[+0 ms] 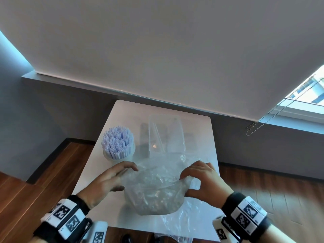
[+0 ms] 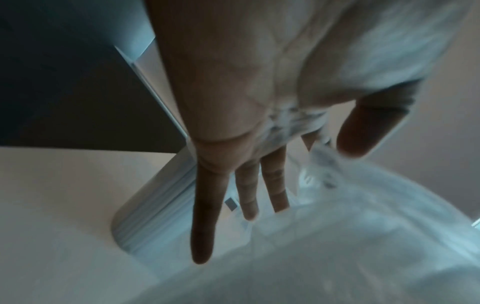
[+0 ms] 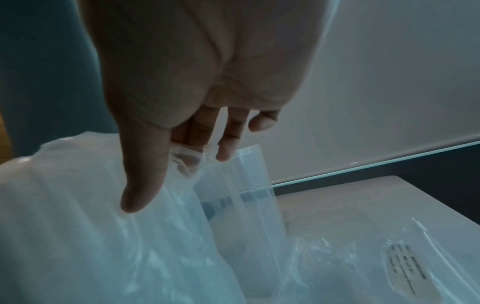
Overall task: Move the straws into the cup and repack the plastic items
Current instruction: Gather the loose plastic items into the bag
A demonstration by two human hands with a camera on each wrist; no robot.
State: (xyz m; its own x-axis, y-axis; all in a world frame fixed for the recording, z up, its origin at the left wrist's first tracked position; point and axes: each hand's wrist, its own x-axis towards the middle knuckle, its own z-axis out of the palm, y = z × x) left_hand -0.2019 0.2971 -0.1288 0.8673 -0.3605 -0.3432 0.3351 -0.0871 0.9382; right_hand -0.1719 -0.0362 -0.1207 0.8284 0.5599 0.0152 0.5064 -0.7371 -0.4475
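Observation:
A white cup (image 1: 112, 159) full of lavender straws (image 1: 117, 142) stands at the table's left side; its wall also shows in the left wrist view as the cup (image 2: 145, 205). A clear plastic bag (image 1: 154, 190) stuffed with small clear plastic items lies at the table's near middle. My left hand (image 1: 128, 178) grips the bag's left top edge, film bunched between thumb and fingers (image 2: 293, 123). My right hand (image 1: 186, 183) pinches the bag's right top edge (image 3: 189, 156). The bag's mouth is stretched between both hands.
An empty clear plastic sleeve (image 1: 166, 134) stands upright behind the bag, mid-table. A flat clear bag with a printed label (image 3: 405, 263) lies under and right of the full bag, hanging over the white table's (image 1: 198, 130) near edge. Wooden floor surrounds the table; a wall is behind.

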